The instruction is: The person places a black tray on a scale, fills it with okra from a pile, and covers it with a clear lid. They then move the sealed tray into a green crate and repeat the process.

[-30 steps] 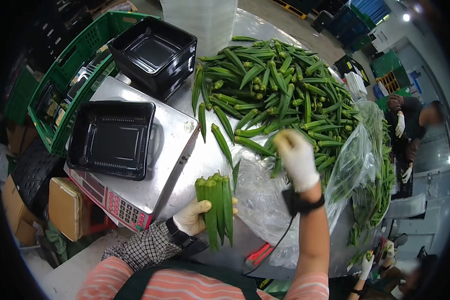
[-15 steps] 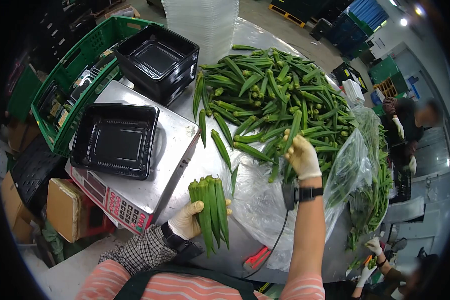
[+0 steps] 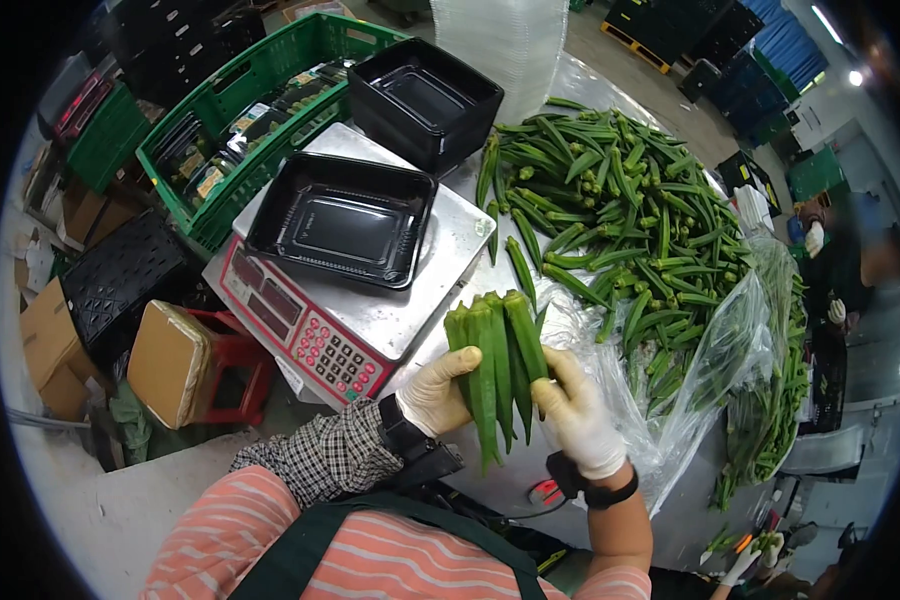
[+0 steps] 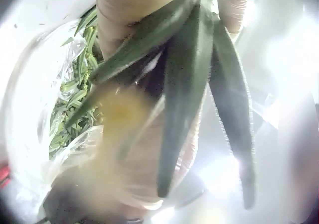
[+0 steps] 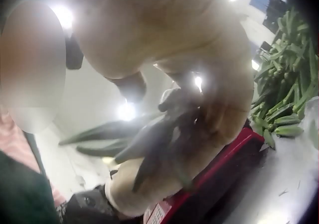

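- Green okra pods stand in a bunch [image 3: 482,375] at the lower middle of the frame, stem ends up, in the left hand [image 3: 435,395]; its grip is narrow, thumb at one side, so pods could slip downward if that thumb eases.
- The right hand [image 3: 582,425], just right of the bunch, pinches the bunch's outermost pod [image 3: 523,335]; pushing it in hard could knock its neighbours askew or bruise their skins.
- In the right wrist view the fingers look curled about the pods, though blur makes their exact contact hard to judge.
- Tips hang loose and splayed below the left hand, so a quick turn could make them catch or let one drop.
- Clear plastic film [image 3: 685,370] lies just beyond the right hand, at right of centre; a strap or cuff could snag it and drag pods from the heap [image 3: 610,190].
- A black tray [image 3: 335,215] rests on the scale [image 3: 400,310], left of centre; the checked sleeve [image 3: 315,450], near the keypad, could press a key if the arm swings up.
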